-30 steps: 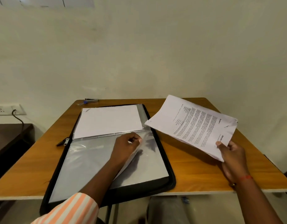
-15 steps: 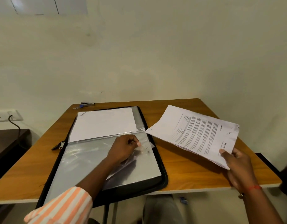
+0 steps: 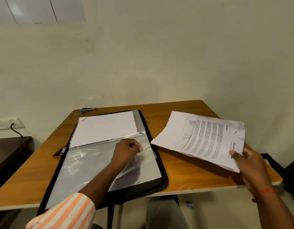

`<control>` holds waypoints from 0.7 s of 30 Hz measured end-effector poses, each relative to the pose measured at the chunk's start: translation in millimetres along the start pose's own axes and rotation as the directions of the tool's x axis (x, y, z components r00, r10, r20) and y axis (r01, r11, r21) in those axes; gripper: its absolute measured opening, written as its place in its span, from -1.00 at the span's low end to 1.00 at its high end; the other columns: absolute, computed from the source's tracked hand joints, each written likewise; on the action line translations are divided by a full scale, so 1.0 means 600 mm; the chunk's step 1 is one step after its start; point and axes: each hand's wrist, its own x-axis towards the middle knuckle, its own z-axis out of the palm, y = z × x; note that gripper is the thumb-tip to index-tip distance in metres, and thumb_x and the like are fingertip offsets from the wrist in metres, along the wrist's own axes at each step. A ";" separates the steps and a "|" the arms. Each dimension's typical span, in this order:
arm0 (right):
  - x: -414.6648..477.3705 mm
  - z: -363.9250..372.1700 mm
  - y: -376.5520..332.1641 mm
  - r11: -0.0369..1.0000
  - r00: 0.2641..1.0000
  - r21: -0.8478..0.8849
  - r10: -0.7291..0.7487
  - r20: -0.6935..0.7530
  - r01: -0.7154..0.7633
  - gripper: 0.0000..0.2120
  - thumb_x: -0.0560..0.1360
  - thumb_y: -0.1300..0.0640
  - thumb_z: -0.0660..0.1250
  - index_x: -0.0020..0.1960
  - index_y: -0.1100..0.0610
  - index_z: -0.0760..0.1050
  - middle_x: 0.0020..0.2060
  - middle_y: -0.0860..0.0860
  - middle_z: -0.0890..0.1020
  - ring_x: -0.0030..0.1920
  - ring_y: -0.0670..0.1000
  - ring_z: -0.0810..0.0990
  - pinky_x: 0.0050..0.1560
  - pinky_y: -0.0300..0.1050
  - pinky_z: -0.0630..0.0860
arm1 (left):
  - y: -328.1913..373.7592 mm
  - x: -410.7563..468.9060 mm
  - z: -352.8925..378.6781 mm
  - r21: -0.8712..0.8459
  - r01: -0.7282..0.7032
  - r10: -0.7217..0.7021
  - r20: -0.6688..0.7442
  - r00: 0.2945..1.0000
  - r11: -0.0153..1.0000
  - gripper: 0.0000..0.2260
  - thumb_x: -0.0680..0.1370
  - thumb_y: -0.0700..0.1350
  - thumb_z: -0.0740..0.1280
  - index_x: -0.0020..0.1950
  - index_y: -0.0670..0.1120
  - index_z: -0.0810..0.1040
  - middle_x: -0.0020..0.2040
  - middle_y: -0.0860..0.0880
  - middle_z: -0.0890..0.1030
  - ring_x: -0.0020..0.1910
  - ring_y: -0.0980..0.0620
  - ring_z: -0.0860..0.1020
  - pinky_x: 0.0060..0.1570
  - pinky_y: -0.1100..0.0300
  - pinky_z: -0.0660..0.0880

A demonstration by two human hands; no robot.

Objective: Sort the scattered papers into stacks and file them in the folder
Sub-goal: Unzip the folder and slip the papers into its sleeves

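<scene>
A black zip folder [image 3: 164, 177] lies open on the wooden table [image 3: 184, 171]. Its far half holds white sheets [image 3: 105, 128] under plastic. My left hand [image 3: 126, 152] pinches the right edge of a clear plastic sleeve [image 3: 86, 164] on the near half, lifting it slightly. To the right of the folder, my right hand [image 3: 248, 164] grips the near corner of a stack of printed papers [image 3: 200, 139], held just above the table. The stack's top page shows text and a small table.
A blue-tipped pen [image 3: 86, 110] lies at the table's far left corner. The folder's zip pull [image 3: 60, 151] sticks out on the left. A dark side table [image 3: 9, 151] and a wall socket [image 3: 4, 123] with a cable are at left. A wall stands behind the table.
The view has tilted and shifted, so the table sits lower in frame. My right hand has lowered the paper stack slightly. My left hand keeps its pinch on the sleeve edge.
</scene>
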 end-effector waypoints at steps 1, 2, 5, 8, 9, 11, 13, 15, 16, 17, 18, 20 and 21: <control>0.003 -0.004 0.001 1.000 1.000 -0.008 -0.005 -0.005 0.005 -0.70 0.60 0.25 0.35 0.32 0.13 0.56 0.09 0.08 0.68 0.05 0.17 0.68 0.07 0.23 0.63 | 0.001 0.000 0.002 0.013 -0.003 0.003 -0.008 1.000 1.000 -0.84 0.48 -0.18 0.49 -0.25 0.04 0.72 -0.26 0.12 0.70 -0.21 0.16 0.65 -0.20 0.37 0.50; 0.007 -0.008 0.001 1.000 1.000 -0.022 -0.011 -0.009 0.011 -0.72 0.60 0.23 0.35 0.31 0.12 0.57 0.09 0.09 0.69 0.04 0.18 0.68 0.07 0.24 0.63 | 0.001 0.001 0.004 0.018 0.004 -0.004 -0.012 1.000 1.000 -0.84 0.49 -0.18 0.50 -0.25 0.04 0.72 -0.26 0.12 0.70 -0.22 0.16 0.65 -0.20 0.38 0.49; 0.010 -0.013 -0.003 0.999 0.999 -0.030 -0.042 -0.007 0.042 -0.74 0.60 0.23 0.36 0.28 0.13 0.59 0.06 0.11 0.70 0.02 0.20 0.69 0.04 0.24 0.64 | 0.003 0.001 0.008 0.006 0.048 -0.048 0.004 0.999 0.999 -0.87 0.49 -0.19 0.51 -0.23 0.01 0.71 -0.25 0.07 0.70 -0.21 0.09 0.66 -0.18 0.34 0.50; 0.009 -0.013 -0.005 0.999 0.999 -0.004 -0.047 -0.004 0.047 -0.73 0.60 0.22 0.35 0.29 0.12 0.58 0.06 0.11 0.69 -0.01 0.20 0.70 0.02 0.21 0.65 | 0.002 0.002 0.009 0.008 0.055 -0.055 0.015 0.998 0.998 -0.88 0.51 -0.18 0.48 -0.21 0.00 0.72 -0.22 0.07 0.71 -0.17 0.08 0.66 -0.14 0.31 0.52; 0.008 -0.012 -0.006 0.999 0.999 0.014 -0.047 -0.003 0.047 -0.72 0.60 0.23 0.35 0.31 0.13 0.58 0.07 0.11 0.69 -0.01 0.19 0.70 0.02 0.19 0.65 | 0.001 0.002 0.010 0.008 0.057 -0.057 0.020 0.998 0.998 -0.88 0.52 -0.17 0.46 -0.20 0.00 0.72 -0.21 0.07 0.71 -0.16 0.08 0.66 -0.13 0.32 0.51; 0.006 -0.010 -0.007 0.998 0.999 0.034 -0.047 0.005 0.047 -0.70 0.60 0.23 0.35 0.32 0.13 0.57 0.08 0.09 0.69 0.00 0.16 0.70 -0.01 0.13 0.64 | -0.001 0.002 0.010 0.007 0.058 -0.059 0.029 0.998 0.998 -0.90 0.54 -0.14 0.45 -0.16 0.00 0.73 -0.17 0.07 0.71 -0.13 0.08 0.66 -0.12 0.33 0.49; 0.003 -0.006 -0.005 0.998 0.999 0.049 -0.036 0.024 0.035 -0.70 0.60 0.25 0.34 0.32 0.11 0.56 0.06 0.07 0.70 0.00 0.12 0.70 -0.04 0.07 0.64 | -0.002 0.002 0.011 -0.010 0.063 -0.063 0.034 0.997 0.998 -0.90 0.55 -0.12 0.45 -0.15 0.00 0.73 -0.16 0.07 0.71 -0.11 0.09 0.66 -0.10 0.32 0.48; -0.001 -0.004 0.000 0.999 0.999 0.043 -0.019 0.046 0.017 -0.70 0.60 0.27 0.34 0.32 0.11 0.55 0.03 0.05 0.69 -0.03 0.09 0.69 -0.10 0.00 0.62 | -0.001 0.000 0.010 -0.043 0.083 -0.082 0.035 0.996 0.996 -0.90 0.55 -0.11 0.45 -0.15 0.00 0.73 -0.16 0.07 0.71 -0.10 0.08 0.66 -0.07 0.27 0.52; -0.001 -0.003 0.004 1.000 0.998 0.019 -0.013 0.054 0.012 -0.70 0.60 0.26 0.34 0.32 0.13 0.56 0.04 0.06 0.70 -0.03 0.09 0.70 -0.12 -0.01 0.62 | -0.001 0.000 0.009 -0.065 0.091 -0.089 0.036 0.995 0.994 -0.90 0.55 -0.12 0.45 -0.14 -0.01 0.73 -0.15 0.06 0.71 -0.09 0.07 0.66 -0.04 0.24 0.55; 0.000 -0.003 0.008 1.000 0.998 -0.009 -0.008 0.061 0.008 -0.71 0.60 0.25 0.34 0.32 0.14 0.56 0.06 0.09 0.70 -0.04 0.11 0.70 -0.13 0.00 0.62 | -0.001 -0.001 0.008 -0.091 0.099 -0.096 0.039 0.995 0.991 -0.90 0.55 -0.12 0.44 -0.14 -0.02 0.73 -0.14 0.05 0.72 -0.07 0.06 0.66 -0.01 0.21 0.56; 0.000 -0.003 0.012 1.000 0.998 -0.029 -0.001 0.068 0.003 -0.71 0.60 0.24 0.35 0.32 0.15 0.56 0.08 0.11 0.70 -0.04 0.12 0.70 -0.14 0.01 0.63 | -0.001 -0.002 0.007 -0.119 0.112 -0.108 0.041 0.993 0.987 -0.91 0.56 -0.13 0.44 -0.14 -0.03 0.72 -0.14 0.05 0.72 -0.06 0.05 0.66 0.00 0.19 0.57; -0.001 -0.005 0.015 0.998 0.997 -0.055 0.004 0.076 0.000 -0.70 0.61 0.23 0.34 0.33 0.17 0.56 0.09 0.12 0.70 -0.04 0.13 0.70 -0.18 0.00 0.63 | -0.001 -0.003 0.004 -0.183 0.142 -0.135 0.047 0.990 0.973 -0.91 0.56 -0.15 0.44 -0.13 -0.05 0.71 -0.15 0.02 0.71 -0.08 0.01 0.65 -0.03 0.17 0.56; -0.001 -0.005 0.013 0.998 0.997 -0.063 0.004 0.075 0.000 -0.71 0.61 0.23 0.34 0.33 0.17 0.56 0.08 0.12 0.70 -0.04 0.13 0.70 -0.20 -0.02 0.61 | -0.001 -0.003 0.002 -0.216 0.156 -0.148 0.054 0.988 0.964 -0.90 0.56 -0.17 0.43 -0.14 -0.06 0.71 -0.17 0.01 0.71 -0.11 0.00 0.65 -0.06 0.16 0.55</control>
